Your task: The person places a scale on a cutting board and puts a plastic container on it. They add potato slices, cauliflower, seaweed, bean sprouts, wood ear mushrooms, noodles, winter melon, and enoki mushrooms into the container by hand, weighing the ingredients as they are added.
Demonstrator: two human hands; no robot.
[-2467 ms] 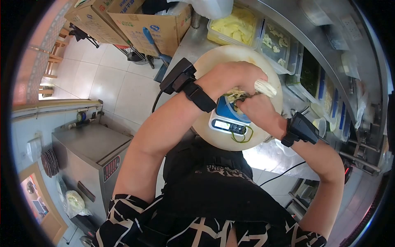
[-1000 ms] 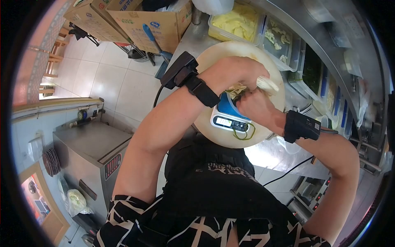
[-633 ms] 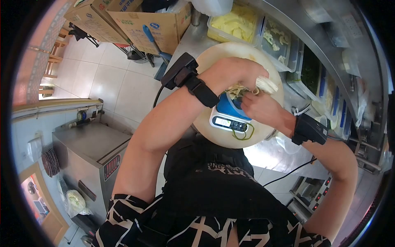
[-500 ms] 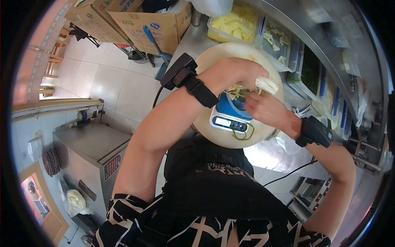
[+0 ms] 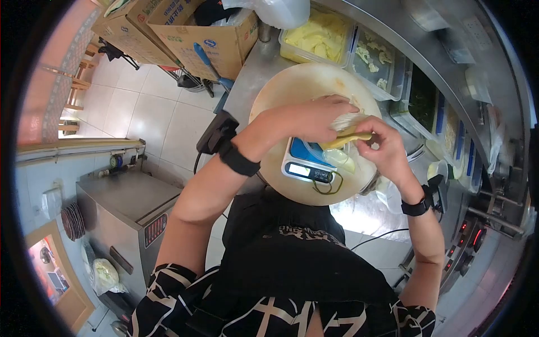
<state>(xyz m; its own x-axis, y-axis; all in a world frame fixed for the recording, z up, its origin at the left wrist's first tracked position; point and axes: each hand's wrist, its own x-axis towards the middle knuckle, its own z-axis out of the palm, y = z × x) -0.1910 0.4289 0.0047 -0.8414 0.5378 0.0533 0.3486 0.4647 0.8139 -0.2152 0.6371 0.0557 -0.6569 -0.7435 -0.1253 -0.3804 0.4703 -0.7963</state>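
My left hand (image 5: pixel 325 119) reaches over the round board, its fingers curled around a pale bundle that looks like enoki mushrooms (image 5: pixel 347 120). Close beside it, my right hand (image 5: pixel 386 147) pinches a yellowish strip of food (image 5: pixel 355 138) between thumb and finger. Beneath both hands, a clear plastic bag (image 5: pixel 340 158) with pale green pieces in it rests on a small digital scale (image 5: pixel 309 171), which has a blue top. A green loop of band (image 5: pixel 330 187) lies at the scale's front edge. The scale stands on the thick round cutting board (image 5: pixel 275 98).
Behind the board are a tub of yellow slices (image 5: pixel 317 36) and a tub with pale pieces (image 5: pixel 373 59). More containers (image 5: pixel 418 104) line the right under a metal shelf. Cardboard boxes (image 5: pixel 193 39) stand at the back left; a metal cabinet (image 5: pixel 126 196) is at the left.
Both hands have shifted; the right has moved up and right, now pinching the yellowish strip. The pale bundle has moved left, and the bag on the scale shows more clearly.
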